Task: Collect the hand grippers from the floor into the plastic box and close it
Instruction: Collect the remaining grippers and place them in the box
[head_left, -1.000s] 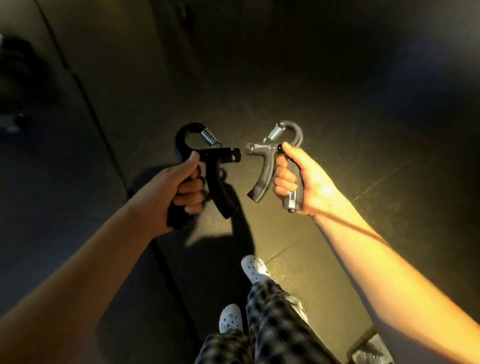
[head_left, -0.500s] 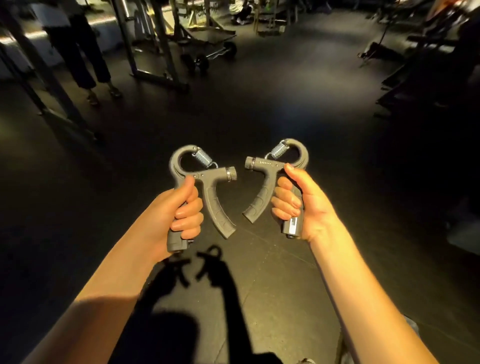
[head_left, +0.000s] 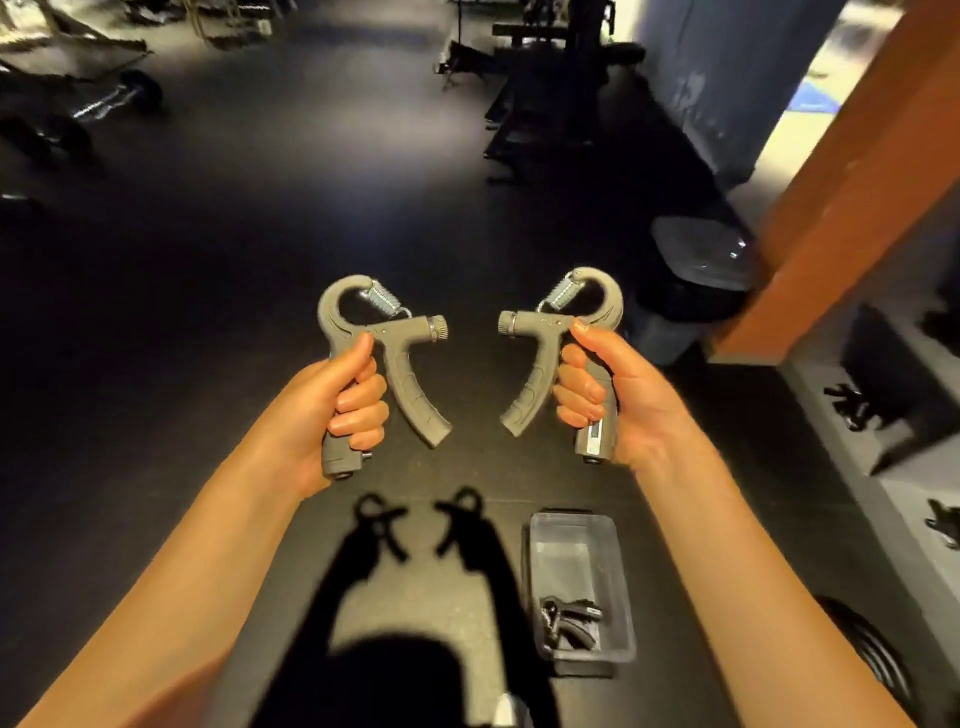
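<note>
As left hand (head_left: 332, 410), right hand (head_left: 618, 402) grip grippers (head_left: 413, 387), box (head_left: 571, 519) (open-topped) below.

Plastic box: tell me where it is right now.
Head view, lower right: the plastic box sits open on the floor, below the right hand and its grey hand gripper, a black gripper lying in its near end.

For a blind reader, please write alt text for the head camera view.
The left hand grips one grey hand gripper, the right hand a second gripper. An open plastic box on the dark floor holds a black gripper.
</note>
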